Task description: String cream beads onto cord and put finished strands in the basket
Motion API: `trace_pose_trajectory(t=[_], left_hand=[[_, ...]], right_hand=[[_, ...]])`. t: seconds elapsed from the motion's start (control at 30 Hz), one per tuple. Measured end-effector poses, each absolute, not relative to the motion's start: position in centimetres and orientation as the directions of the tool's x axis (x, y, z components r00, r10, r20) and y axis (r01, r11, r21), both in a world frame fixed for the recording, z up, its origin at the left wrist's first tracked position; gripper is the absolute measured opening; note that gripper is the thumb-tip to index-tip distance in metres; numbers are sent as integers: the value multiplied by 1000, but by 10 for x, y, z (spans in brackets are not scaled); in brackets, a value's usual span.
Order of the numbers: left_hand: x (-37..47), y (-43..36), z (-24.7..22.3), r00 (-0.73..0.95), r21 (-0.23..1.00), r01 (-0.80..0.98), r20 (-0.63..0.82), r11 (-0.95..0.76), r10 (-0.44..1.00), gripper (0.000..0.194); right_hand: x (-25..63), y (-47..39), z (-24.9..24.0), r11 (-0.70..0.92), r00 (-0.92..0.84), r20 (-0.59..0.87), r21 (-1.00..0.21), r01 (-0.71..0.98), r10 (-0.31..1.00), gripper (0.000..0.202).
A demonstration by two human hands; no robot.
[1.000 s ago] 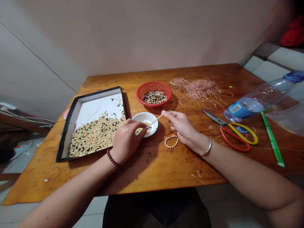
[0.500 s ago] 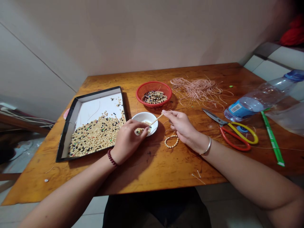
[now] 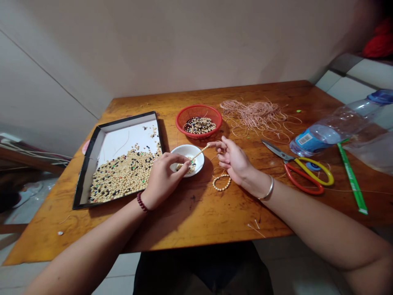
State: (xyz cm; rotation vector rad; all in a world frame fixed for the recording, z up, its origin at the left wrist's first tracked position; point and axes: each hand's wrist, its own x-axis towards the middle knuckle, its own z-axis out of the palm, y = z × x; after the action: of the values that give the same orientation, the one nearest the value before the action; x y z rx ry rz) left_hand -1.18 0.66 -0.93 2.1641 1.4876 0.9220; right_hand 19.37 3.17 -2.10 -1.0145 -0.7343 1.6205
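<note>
A short strand of cream beads [image 3: 200, 153] slants over the white bowl [image 3: 201, 164], its lower end pinched between the thumb and fingers of my left hand [image 3: 162, 175]. At the strand's upper end, the index fingertip of my right hand [image 3: 236, 162] touches or nearly touches it. The thumb of that hand is raised apart, and its other fingers are loosely curled. Loose beads lie in the bowl, partly hidden by my left hand. Just below my right hand, a closed ring of beads [image 3: 221, 190] rests on the table.
Left stands a black-edged tray [image 3: 115, 137] of mixed beads. Behind the bowl is a red basket [image 3: 181, 125] holding beads. A heap of pink cord [image 3: 254, 114] lies at the back. Scissors [image 3: 307, 166], a plastic bottle [image 3: 334, 127] and a green wrapper [image 3: 353, 180] are at right.
My right thumb has lifted off the strand's upper end and the fingers have spread. My left hand has shifted slightly left and down with the strand.
</note>
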Motion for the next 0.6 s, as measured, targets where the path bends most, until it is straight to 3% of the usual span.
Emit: trace_pose_trajectory(t=[0.2,0.43,0.6], left_hand=[[-10,4,-9,288,570,686,360,-453,887,13],[-8,1,-10,369,281,794,482,-539,795,4],[-9,1,-11,407,148,811,551,-566,728,3]], right_hand=[[194,30,-17,-300,-168,-250,-846,-440,953,27],[195,28,-14,-430,-371,-270,-775,-464,888,26],[196,28,-13,-481,-439,-278,-743,-466,854,26]])
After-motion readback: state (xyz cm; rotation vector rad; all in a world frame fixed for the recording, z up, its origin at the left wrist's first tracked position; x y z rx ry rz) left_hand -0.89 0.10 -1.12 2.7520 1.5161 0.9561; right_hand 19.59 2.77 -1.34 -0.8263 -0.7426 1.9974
